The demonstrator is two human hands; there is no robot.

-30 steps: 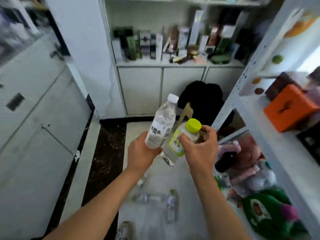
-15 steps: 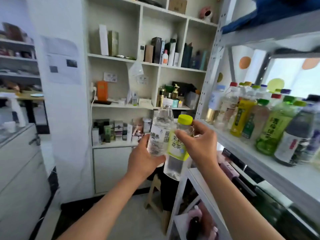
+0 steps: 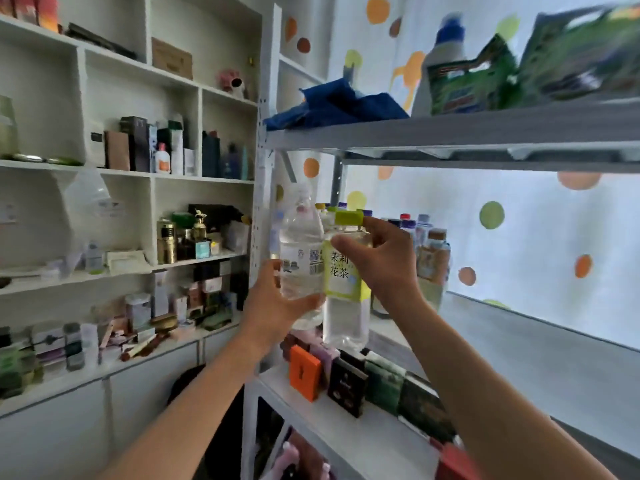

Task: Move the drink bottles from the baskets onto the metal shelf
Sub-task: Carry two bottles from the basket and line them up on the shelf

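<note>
My left hand (image 3: 268, 306) grips a clear water bottle (image 3: 300, 251) with a white label by its lower half. My right hand (image 3: 384, 261) grips a clear tea bottle (image 3: 346, 289) with a yellow-green cap and label near its shoulder. Both bottles are upright, side by side, held in the air at the left front corner of the metal shelf (image 3: 519, 341). Several drink bottles (image 3: 429, 251) stand at the back left of that shelf board, partly hidden behind my right hand. No basket is in view.
Above, a metal shelf board (image 3: 450, 128) carries a blue cloth (image 3: 332, 105) and a detergent bottle. The board below holds an orange box (image 3: 304, 372) and dark boxes. A white wall cabinet (image 3: 138, 174) full of small items stands to the left.
My view rose from the floor up to the shelf. Both hands lifted their bottles up and to the right, towards the metal shelf's middle board. The grips stayed the same.
</note>
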